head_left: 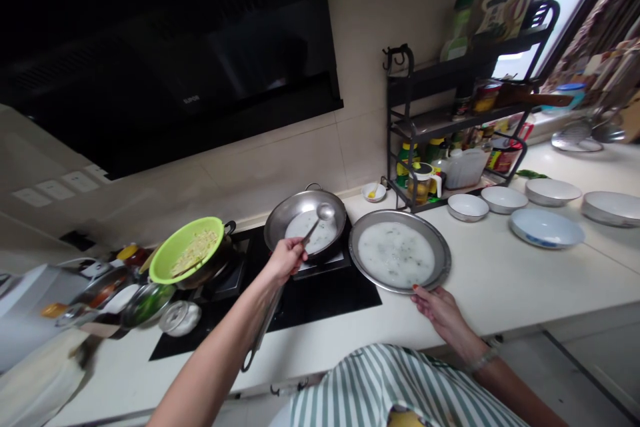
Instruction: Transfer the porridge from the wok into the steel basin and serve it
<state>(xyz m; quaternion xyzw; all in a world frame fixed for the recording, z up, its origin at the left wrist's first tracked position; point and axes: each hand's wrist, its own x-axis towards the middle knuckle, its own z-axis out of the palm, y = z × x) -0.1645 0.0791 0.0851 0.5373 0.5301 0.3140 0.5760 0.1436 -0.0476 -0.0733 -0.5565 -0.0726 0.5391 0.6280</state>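
Note:
My left hand [289, 258] is closed around the handle of a metal ladle [325, 212]. The ladle's bowl is over the wok [277, 217], which stands on the black cooktop and holds milky white liquid with green flecks. Below that hand a long metal handle with a looped end [249, 360] slants forward; I cannot tell whether it belongs to the ladle or the wok. At the front rim of a wide metal basin [443, 260], my right hand [436, 305] grips the edge with thumb on top. Similar white liquid with green bits lies in the basin.
A green colander [161, 260] of pale shreds rests on a pot to the left, near a glass jar [180, 317]. Several bowls, including a blue-white one [546, 228], line the right counter. Behind stands a black spice rack [425, 127]; a dark range hood [200, 47] overhangs the cooktop.

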